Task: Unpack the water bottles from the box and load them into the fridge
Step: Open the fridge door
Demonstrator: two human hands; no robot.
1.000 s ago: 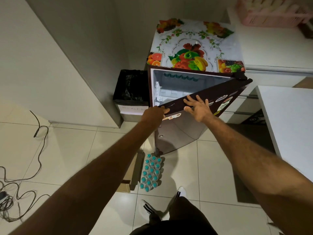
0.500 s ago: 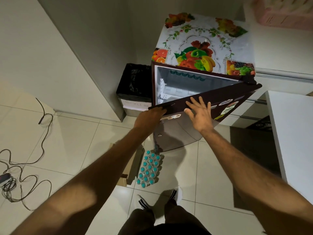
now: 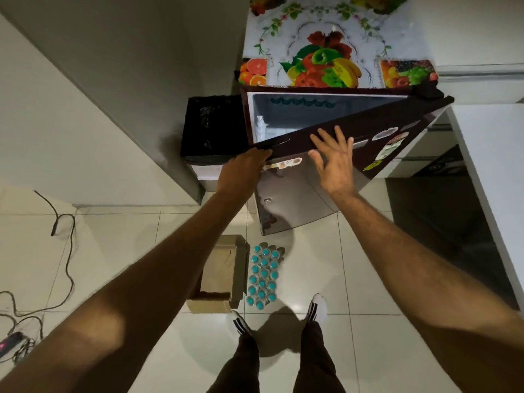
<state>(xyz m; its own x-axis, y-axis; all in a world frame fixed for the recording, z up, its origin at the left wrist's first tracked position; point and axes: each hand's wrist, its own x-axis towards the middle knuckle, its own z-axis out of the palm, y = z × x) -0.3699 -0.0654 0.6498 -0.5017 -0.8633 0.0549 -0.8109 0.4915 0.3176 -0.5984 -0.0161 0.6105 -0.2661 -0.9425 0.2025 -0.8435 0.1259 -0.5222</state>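
A small dark maroon fridge stands ahead with its door swung partly open, showing a pale interior. My left hand grips the door's free corner edge. My right hand hovers at the door's outer face with fingers spread. Several water bottles with teal caps stand in a tight block on the floor in front of the fridge. An open cardboard box lies just left of the bottles, partly hidden by my left forearm.
A black-lined bin sits left of the fridge against a grey wall. A fruit-print cloth covers the fridge top. A white counter juts in at right. Black cables trail over the floor tiles at left. My feet stand behind the bottles.
The view has shifted closer and lower toward the fridge. The door stays about as far open. My right hand has lifted slightly from the door's top edge to its face.
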